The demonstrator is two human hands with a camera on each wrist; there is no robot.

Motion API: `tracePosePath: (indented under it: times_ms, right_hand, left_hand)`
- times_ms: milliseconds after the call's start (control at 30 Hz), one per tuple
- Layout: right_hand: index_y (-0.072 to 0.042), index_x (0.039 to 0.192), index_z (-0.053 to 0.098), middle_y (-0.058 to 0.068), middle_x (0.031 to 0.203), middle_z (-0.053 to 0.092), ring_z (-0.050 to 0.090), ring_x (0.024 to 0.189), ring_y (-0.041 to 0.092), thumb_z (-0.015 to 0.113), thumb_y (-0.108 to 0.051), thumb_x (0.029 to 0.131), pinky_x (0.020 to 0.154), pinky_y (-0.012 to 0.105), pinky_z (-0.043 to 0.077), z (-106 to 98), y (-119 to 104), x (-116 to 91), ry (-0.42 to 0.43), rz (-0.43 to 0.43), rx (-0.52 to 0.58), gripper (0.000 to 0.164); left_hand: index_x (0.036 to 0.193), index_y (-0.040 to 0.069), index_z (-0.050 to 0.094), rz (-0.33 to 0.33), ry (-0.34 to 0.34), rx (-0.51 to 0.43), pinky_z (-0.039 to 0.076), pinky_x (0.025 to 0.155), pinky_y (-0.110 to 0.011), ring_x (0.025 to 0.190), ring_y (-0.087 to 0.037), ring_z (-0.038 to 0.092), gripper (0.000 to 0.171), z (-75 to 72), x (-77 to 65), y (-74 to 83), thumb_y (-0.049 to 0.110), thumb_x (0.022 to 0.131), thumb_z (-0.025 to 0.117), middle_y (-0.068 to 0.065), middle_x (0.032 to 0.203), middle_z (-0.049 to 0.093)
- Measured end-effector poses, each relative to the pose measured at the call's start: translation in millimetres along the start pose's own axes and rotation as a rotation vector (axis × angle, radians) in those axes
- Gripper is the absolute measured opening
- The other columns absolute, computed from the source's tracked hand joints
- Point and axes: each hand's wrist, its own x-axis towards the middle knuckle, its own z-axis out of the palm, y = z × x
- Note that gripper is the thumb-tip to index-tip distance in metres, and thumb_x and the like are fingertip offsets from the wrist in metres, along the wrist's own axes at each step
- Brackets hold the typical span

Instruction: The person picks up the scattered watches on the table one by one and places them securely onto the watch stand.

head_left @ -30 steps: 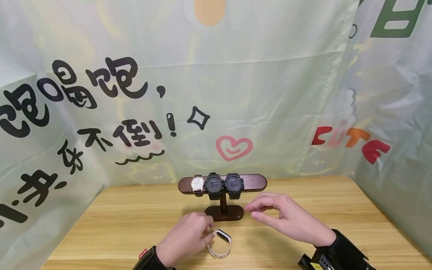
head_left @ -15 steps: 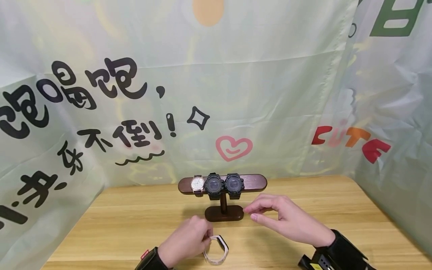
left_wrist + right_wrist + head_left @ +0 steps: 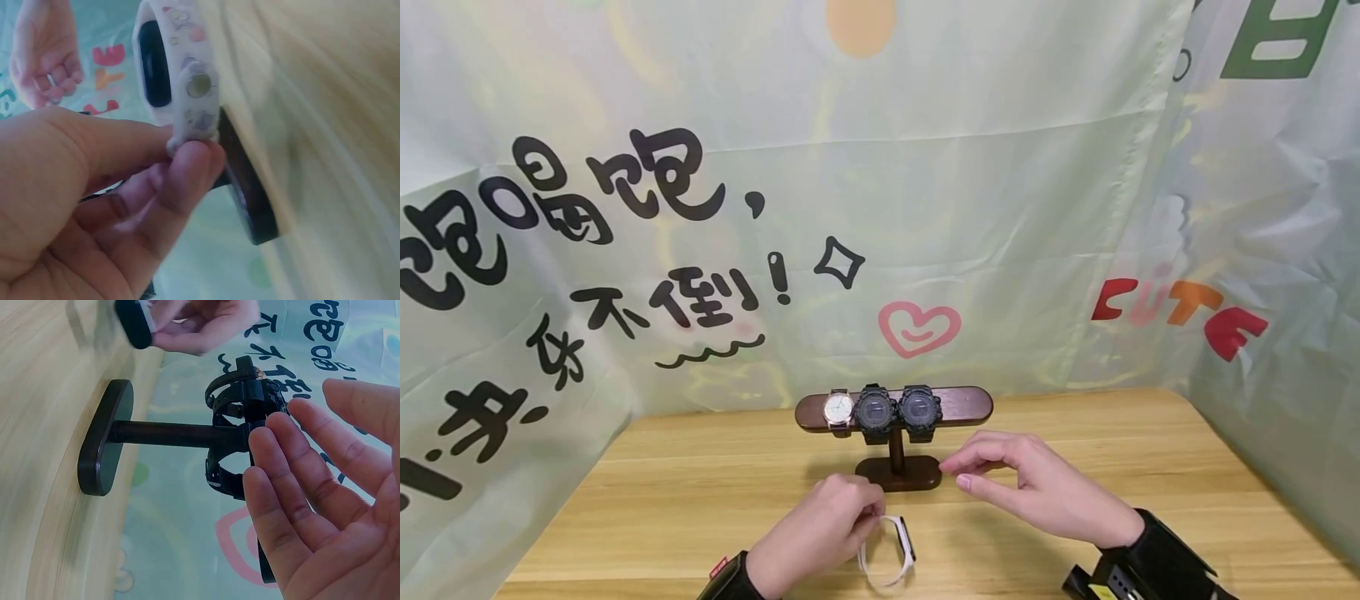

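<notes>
My left hand [image 3: 820, 525] pinches the strap of a white smart band [image 3: 197, 103] between thumb and fingers, near the table's front. Pale cartoon prints and a round metal stud show on its strap in the left wrist view. In the head view, its dark screen [image 3: 906, 539] faces right and the strap makes a loop. My right hand [image 3: 1045, 487] holds nothing; its fingers are loosely extended at the right of the dark wooden watch stand [image 3: 967, 406]. On the stand's bar sit a white-faced watch [image 3: 838, 408] and two chunky black watches [image 3: 876, 410].
The stand's oval base [image 3: 898, 474] is on the wooden table [image 3: 700, 467], just beyond both hands. Printed cloth [image 3: 1000, 208] hangs behind the table and along both sides. Each wrist wears a black strap [image 3: 1165, 558].
The smart band dipped toward me and left, then came slightly up and right with my left hand. Its screen has turned to face more to the right. My right hand stays nearly still.
</notes>
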Motion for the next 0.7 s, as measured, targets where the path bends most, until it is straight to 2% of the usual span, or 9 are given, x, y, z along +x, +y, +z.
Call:
tracePosePath:
  times_ms: [200, 367, 500, 700]
  right_hand:
    - [-0.033, 0.126, 0.075, -0.019, 0.118, 0.075, 0.067, 0.108, 0.001, 0.063, -0.032, 0.110, 0.084, 0.024, 0.059, 0.0, -0.8, 0.2, -0.005, 0.008, -0.004, 0.020]
    - [-0.032, 0.127, 0.074, -0.020, 0.115, 0.076, 0.068, 0.107, 0.000, 0.063, -0.032, 0.110, 0.085, 0.025, 0.059, -0.6, -2.1, 0.2, -0.011, 0.020, 0.005, 0.021]
    - [-0.031, 0.128, 0.073, -0.020, 0.115, 0.076, 0.068, 0.106, 0.000, 0.063, -0.032, 0.110, 0.085, 0.025, 0.059, -0.8, -3.3, 0.0, -0.011, 0.023, 0.008, 0.021]
    - [-0.031, 0.130, 0.072, -0.019, 0.118, 0.076, 0.070, 0.106, 0.003, 0.065, -0.029, 0.109, 0.088, 0.025, 0.060, 0.4, -5.2, -0.8, 0.007, -0.002, -0.003, 0.022]
  left_hand:
    - [0.089, 0.012, 0.074, 0.100, 0.110, -0.023, 0.047, 0.067, -0.002, 0.074, 0.006, 0.055, 0.012, -4.3, 1.3, 7.6, 0.001, 0.090, 0.079, 0.006, 0.084, 0.069]
    - [0.093, 0.011, 0.074, 0.178, 0.210, -0.082, 0.051, 0.070, -0.002, 0.077, 0.004, 0.061, 0.014, -7.3, 2.4, 10.7, -0.002, 0.089, 0.079, 0.004, 0.087, 0.073]
    - [0.096, 0.011, 0.075, 0.218, 0.255, -0.157, 0.054, 0.071, -0.002, 0.081, 0.003, 0.067, 0.016, -11.9, 2.8, 12.7, -0.003, 0.091, 0.077, 0.002, 0.092, 0.076]
    - [0.102, 0.014, 0.074, 0.259, 0.288, -0.284, 0.058, 0.072, -0.006, 0.084, 0.002, 0.070, 0.018, -17.6, 2.9, 14.5, -0.004, 0.096, 0.074, -0.002, 0.097, 0.077]
